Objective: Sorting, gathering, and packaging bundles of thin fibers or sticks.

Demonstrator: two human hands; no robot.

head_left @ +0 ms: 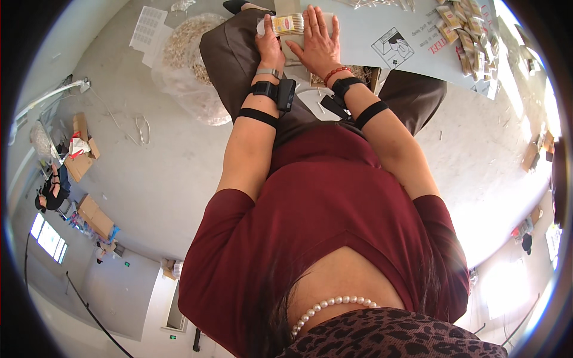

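My left hand (271, 51) holds the left end of a small clear packet of cotton swabs (287, 24), its thumb along the edge. The packet has a yellow and red label, and thin pale sticks show side by side. My right hand (319, 45) lies flat at the packet's right end, fingers stretched forward over a white block-like surface (328, 22). What is beneath its palm is hidden. Below that hand stands an open cardboard box (374, 79) with loose sticks inside, partly covered by my wrist.
A grey printed board (358, 45) spreads to the right, with a pile of filled packets (468, 36) on its far right. At left, a big clear plastic bag (194, 53) holds loose swabs. White label sheets (149, 30) lie beyond it. A person (54, 188) sits far left near cartons.
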